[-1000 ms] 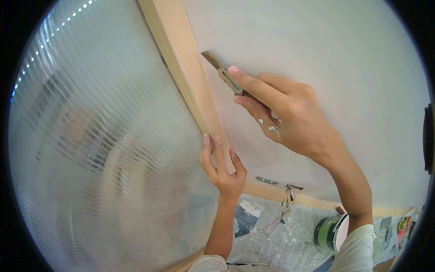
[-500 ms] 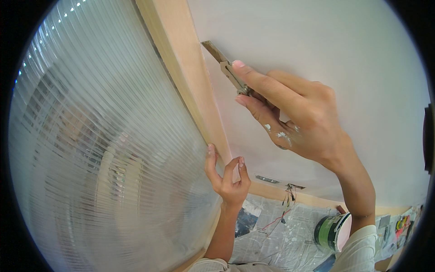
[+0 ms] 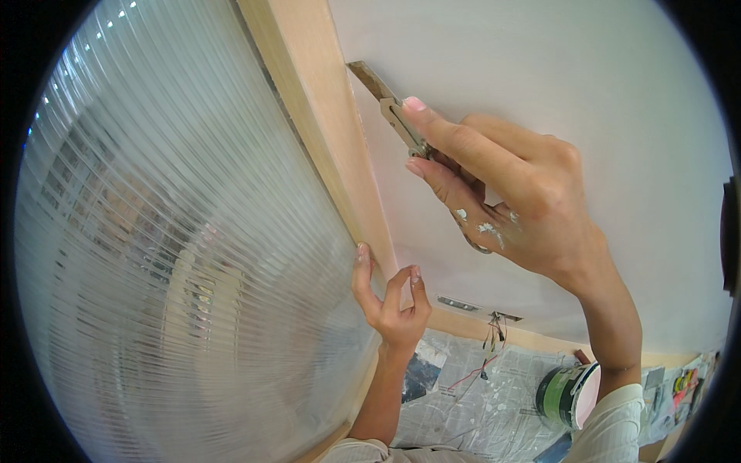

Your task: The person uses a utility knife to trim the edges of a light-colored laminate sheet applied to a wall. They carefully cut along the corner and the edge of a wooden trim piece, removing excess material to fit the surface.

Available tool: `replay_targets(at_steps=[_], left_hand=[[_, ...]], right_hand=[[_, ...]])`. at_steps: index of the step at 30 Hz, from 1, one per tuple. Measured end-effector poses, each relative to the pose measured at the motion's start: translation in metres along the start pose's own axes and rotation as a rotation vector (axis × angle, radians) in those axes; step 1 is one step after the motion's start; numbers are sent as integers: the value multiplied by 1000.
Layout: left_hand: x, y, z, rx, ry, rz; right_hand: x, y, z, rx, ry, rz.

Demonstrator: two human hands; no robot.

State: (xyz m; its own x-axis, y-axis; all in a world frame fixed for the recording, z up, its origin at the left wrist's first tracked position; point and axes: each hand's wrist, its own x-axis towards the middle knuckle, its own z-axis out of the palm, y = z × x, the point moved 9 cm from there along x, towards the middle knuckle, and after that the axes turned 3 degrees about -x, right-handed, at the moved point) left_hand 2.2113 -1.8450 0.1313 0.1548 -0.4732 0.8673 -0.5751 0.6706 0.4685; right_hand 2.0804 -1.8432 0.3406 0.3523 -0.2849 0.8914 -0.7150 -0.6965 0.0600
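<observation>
A utility knife (image 3: 398,122) with a stained blade is held between the thumb and fingers of my right hand (image 3: 529,189). Its blade tip meets the line where the pale wooden frame (image 3: 324,116) joins the light wall (image 3: 579,62). White paint spots mark that hand near the thumb. Lower down, my left hand (image 3: 397,316) rests against the frame, fingers apart and partly bent. One of its fingertips touches the frame edge beside the ribbed translucent panel (image 3: 216,231); it holds no tool.
Wires (image 3: 494,339) hang from a slot low in the wall, beside a small metal plate (image 3: 457,303). Paint-spotted newspaper (image 3: 509,409) covers the surface below. A green and black paint bucket (image 3: 557,395) sits there near my right forearm. A dark object (image 3: 730,235) shows at the far right.
The knife has moved slightly up along the frame joint with my right hand, and the view has shifted a little. My left hand keeps its place on the frame.
</observation>
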Motion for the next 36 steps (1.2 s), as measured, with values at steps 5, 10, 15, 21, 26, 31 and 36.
replay_targets(at_steps=[5,10,15,21,26,31,36], left_hand=[[0,-1,1,10,-17,-2],[-2,-3,2,4,-31,-4],[-3,-3,2,18,-38,-3],[-3,-3,2,13,-41,-5],[-3,-2,2,7,-46,-4],[-2,-2,2,15,-53,-7],[-2,-2,2,15,-50,-7]], right_hand=[[1,-1,4,10,-36,10],[3,-2,5,31,-46,10],[1,-3,5,96,-57,14],[0,-3,6,69,-68,22],[-1,-5,7,45,-82,21],[-3,-3,10,37,-110,42],[-7,-3,11,93,-96,35]])
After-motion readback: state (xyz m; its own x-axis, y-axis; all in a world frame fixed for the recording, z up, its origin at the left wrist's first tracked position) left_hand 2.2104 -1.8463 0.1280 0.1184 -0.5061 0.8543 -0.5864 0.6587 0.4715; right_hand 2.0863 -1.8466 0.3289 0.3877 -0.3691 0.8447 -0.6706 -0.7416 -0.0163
